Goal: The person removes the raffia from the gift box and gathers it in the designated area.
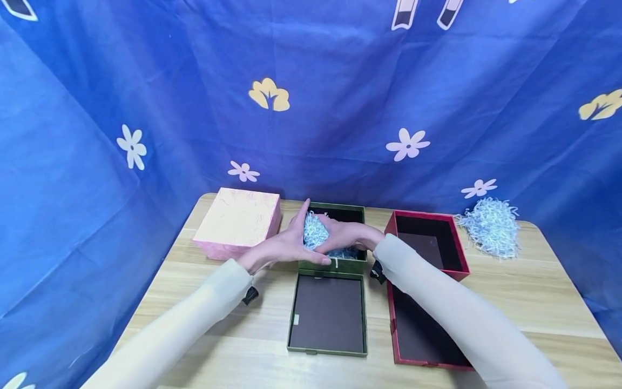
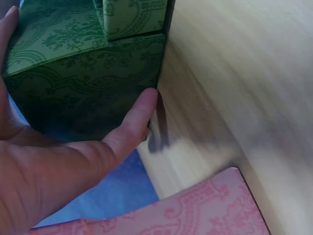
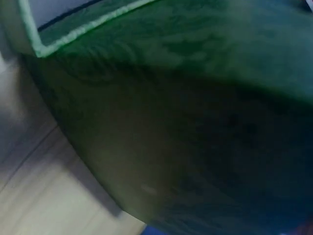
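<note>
A green patterned box (image 1: 357, 265) stands at the back middle of the table, with light blue shredded paper (image 1: 315, 231) at its left end. My left hand (image 1: 286, 243) lies at that end, fingers extended and thumb spread along the front. In the left wrist view, one of its digits overlaps the green side wall (image 2: 83, 93); contact is unclear. From the right, my right hand (image 1: 347, 233) reaches over the box, its thumb and fingers curved round the paper clump. Some fingertips are hidden. The right wrist view has mostly the dark green wall (image 3: 122, 132).
The green box's lid (image 1: 328, 313) lies folded forward. At left stands a pink box (image 1: 238, 216). A red box (image 1: 427, 237) with its lid (image 1: 423, 324) spread forward is at right, under my right forearm. More shredded paper (image 1: 491, 227) is heaped at the back right.
</note>
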### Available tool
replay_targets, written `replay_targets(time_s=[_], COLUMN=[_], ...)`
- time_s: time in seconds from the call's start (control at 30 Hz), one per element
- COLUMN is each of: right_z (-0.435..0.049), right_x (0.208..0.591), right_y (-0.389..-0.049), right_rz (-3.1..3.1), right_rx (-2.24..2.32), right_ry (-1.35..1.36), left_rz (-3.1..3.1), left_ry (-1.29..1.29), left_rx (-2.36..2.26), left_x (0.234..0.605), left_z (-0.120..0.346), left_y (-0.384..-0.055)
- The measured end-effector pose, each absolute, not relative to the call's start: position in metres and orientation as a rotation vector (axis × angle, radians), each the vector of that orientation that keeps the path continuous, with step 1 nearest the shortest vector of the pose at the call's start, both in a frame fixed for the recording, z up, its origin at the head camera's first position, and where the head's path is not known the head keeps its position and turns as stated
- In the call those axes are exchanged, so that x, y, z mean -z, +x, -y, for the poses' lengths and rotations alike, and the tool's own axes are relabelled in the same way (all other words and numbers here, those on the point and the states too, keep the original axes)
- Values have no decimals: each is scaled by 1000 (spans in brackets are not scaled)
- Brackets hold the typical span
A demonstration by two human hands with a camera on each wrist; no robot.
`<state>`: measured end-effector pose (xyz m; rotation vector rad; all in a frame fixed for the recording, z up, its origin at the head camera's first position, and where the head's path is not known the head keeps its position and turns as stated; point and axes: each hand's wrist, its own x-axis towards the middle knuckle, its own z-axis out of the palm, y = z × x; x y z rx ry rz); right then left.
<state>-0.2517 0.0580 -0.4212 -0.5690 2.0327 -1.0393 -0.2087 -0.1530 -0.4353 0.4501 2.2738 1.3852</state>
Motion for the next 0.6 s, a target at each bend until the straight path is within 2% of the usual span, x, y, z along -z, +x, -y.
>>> replay_targets(time_s=[0.33, 0.6], right_z=[-55, -52], right_x=[432, 440], right_y=[-260, -266], right_rz=[-1867, -1947], right_rx=[1053, 981], right_ry=[-505, -736], left_rz=[-2338, -2342], left_ry=[437, 457], left_rx=[-1346, -1372], left_x=[440, 442], left_z=[152, 151], left_y=[-209, -209])
